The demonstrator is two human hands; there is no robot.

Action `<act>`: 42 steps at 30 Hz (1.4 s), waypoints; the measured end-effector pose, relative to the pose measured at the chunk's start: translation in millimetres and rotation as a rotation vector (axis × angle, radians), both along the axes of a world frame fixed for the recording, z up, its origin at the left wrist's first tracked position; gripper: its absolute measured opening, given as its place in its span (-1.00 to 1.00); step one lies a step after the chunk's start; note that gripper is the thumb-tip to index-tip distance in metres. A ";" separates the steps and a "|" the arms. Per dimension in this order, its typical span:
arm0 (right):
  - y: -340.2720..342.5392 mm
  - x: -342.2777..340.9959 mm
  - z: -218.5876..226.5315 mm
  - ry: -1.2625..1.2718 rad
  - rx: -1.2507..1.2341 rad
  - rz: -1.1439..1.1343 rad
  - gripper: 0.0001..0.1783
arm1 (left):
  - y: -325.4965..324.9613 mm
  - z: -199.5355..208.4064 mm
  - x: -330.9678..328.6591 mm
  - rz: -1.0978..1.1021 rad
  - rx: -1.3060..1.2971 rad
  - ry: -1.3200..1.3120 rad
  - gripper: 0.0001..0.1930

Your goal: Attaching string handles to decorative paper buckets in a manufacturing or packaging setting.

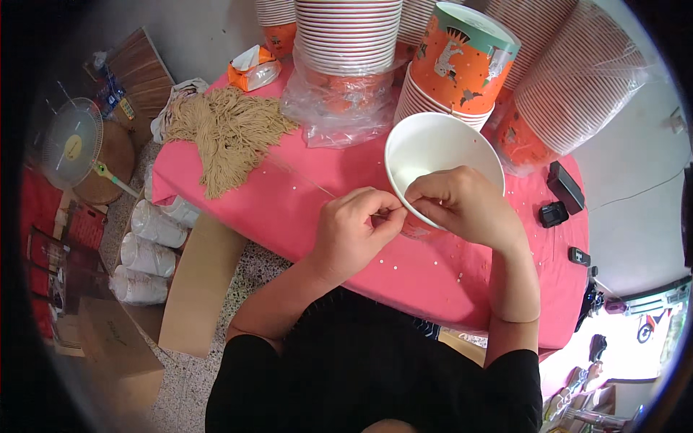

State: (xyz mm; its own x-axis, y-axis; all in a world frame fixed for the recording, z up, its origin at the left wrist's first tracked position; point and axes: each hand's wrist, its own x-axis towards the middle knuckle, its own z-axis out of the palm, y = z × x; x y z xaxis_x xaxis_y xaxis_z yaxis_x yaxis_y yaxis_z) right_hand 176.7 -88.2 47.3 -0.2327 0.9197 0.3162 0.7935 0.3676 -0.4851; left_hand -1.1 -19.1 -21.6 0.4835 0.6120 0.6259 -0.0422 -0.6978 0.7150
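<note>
Head view: black shirt (375, 361) was nearest, w/ both forearms reaching over the pink surface (289, 224). L hand (357, 224) had its grip pinched, thumb to index, on a thin cord (307, 180) trailing far-left. R hand (462, 206), just beside it, had its grip closed over the near rim of a white-lined tub (437, 141) — couldn't tell if it also had the cord. Tub stood mouth up, approx. mid-surface. Beyond, on L side, lay a heap of tan strands (224, 130); behind that, an orange-and-white packet (254, 68). Past the tub: an upturned orange tub (465, 61) & plastic-wrapped stack (349, 36).
</note>
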 end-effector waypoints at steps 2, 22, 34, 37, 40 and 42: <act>-0.3 0.7 -0.8 -0.058 0.056 0.057 -0.94 | -1.3 1.7 -0.7 -0.005 0.007 -0.005 -0.88; -72.9 132.8 44.2 0.081 0.618 -0.970 -0.87 | 52.3 3.4 -68.7 -0.639 -0.785 0.046 -0.81; -95.5 157.9 44.0 -0.415 0.365 -1.364 -0.77 | 44.4 9.2 -59.4 -0.783 -0.817 -0.081 -0.75; -86.1 124.8 46.1 -0.445 0.496 -1.243 -0.75 | 42.9 8.9 -47.7 -0.641 -0.631 -0.077 -0.79; -58.5 79.9 39.4 -0.067 0.472 -0.914 -0.77 | 35.9 12.2 -47.6 -0.596 -0.650 -0.121 -0.86; -54.9 55.4 43.6 0.000 0.224 -0.540 -0.81 | 31.2 16.3 -40.1 -0.526 -0.583 -0.101 -0.88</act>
State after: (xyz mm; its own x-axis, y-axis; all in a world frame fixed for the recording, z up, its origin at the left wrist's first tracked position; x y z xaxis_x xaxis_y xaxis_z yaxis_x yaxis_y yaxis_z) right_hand 232.1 -143.1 91.0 0.2505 0.8187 0.5167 0.8968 0.0048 -0.4424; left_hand -41.2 12.2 -5.3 0.7583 0.5616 0.3310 -0.3471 -0.0818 0.9342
